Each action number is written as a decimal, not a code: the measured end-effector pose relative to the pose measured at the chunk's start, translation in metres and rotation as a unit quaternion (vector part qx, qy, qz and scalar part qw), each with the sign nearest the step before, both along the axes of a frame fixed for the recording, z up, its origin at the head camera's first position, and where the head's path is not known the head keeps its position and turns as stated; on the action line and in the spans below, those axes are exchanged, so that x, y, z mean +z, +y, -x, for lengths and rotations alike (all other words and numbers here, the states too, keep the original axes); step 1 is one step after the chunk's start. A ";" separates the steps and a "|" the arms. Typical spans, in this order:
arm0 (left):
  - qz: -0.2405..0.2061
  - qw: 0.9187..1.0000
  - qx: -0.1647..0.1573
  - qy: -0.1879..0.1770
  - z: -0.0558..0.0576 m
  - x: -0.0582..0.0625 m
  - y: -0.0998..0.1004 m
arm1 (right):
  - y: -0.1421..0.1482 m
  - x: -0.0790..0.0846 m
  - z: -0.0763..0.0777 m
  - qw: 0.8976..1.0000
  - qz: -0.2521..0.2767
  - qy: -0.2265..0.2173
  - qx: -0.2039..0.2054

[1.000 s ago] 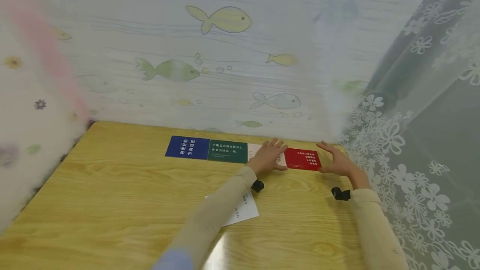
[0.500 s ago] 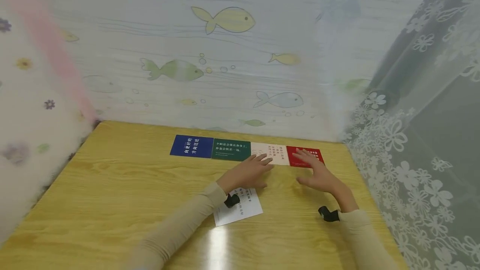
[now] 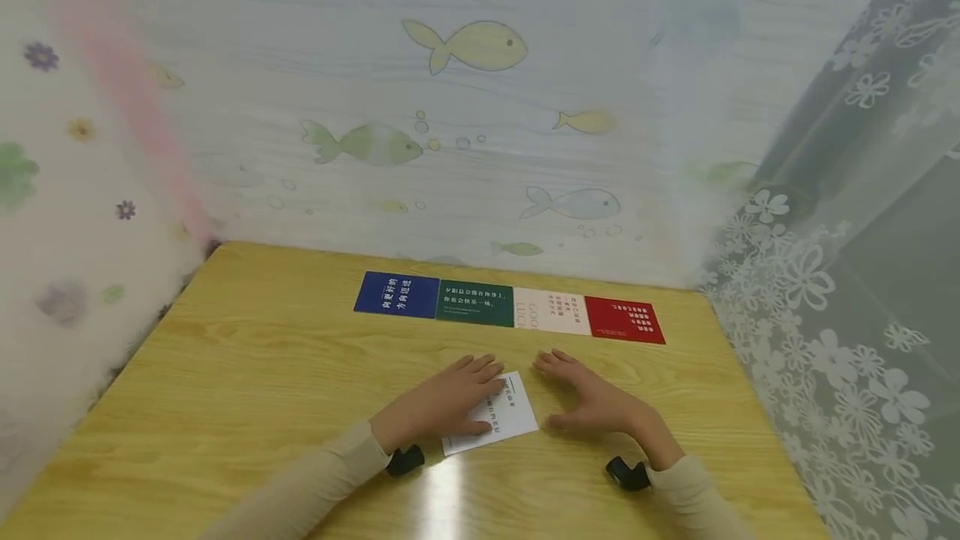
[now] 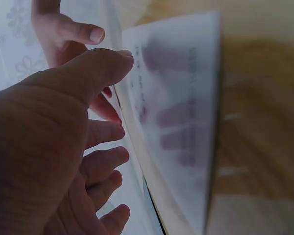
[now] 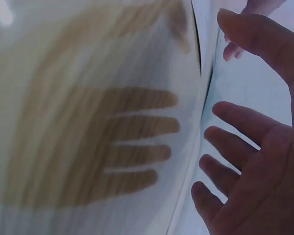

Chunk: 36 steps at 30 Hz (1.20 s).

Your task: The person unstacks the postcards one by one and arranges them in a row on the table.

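A white card (image 3: 513, 419) with dark printed characters lies askew on the table, partly covered by my left hand (image 3: 446, 402). In the left wrist view the left fingers (image 4: 105, 161) are spread above the white card (image 4: 176, 98), apart from its surface. My right hand (image 3: 592, 398) hovers just right of that card, fingers extended and holding nothing. Farther back lie a blue card (image 3: 396, 295), a green card (image 3: 476, 304), a pale pink card (image 3: 551, 312) and a red card (image 3: 624, 320), side by side in a row.
The wood-grain table (image 3: 247, 390) meets a fish-print wall covering (image 3: 465, 190) at the back. A lace curtain (image 3: 810, 357) hangs along the right edge. Flower-print cloth (image 3: 82, 257) borders the left side. Small black wrist cameras (image 3: 628, 474) sit at both cuffs.
Both hands have drawn back from the card row toward me. The left came off the pink card to above the white card; the right left the red card. The row stays in place.
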<state>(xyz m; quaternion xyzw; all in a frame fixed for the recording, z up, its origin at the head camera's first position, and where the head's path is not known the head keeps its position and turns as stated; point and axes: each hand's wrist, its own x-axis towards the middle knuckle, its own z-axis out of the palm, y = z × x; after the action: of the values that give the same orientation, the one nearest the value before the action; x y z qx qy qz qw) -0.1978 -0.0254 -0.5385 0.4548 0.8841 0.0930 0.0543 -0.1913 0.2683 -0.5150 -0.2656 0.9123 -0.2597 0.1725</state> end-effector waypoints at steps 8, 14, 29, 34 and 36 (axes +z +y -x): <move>-0.008 1.000 0.027 0.000 -0.026 -0.008 -0.031 | -0.030 -0.001 0.004 0.999 -0.015 0.000 0.040; -0.016 0.998 0.057 -0.018 -0.034 -0.009 -0.049 | -0.036 -0.004 0.001 0.998 -0.055 0.003 0.028; -0.018 0.996 0.092 0.002 -0.041 -0.002 -0.072 | -0.055 -0.007 -0.016 0.991 -0.090 0.095 0.029; -0.031 0.993 0.113 -0.021 -0.037 -0.003 -0.081 | -0.064 -0.009 -0.021 0.987 -0.109 0.115 0.032; -0.032 0.992 0.119 -0.033 -0.036 -0.004 -0.084 | -0.068 -0.008 -0.023 0.987 -0.105 0.115 0.034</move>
<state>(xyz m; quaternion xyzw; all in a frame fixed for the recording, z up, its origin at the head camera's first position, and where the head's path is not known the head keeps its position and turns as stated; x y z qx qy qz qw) -0.1616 -0.1096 -0.5427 0.3446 0.9262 0.1421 0.0568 -0.1679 0.2008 -0.5228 -0.3051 0.9387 -0.1240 0.1018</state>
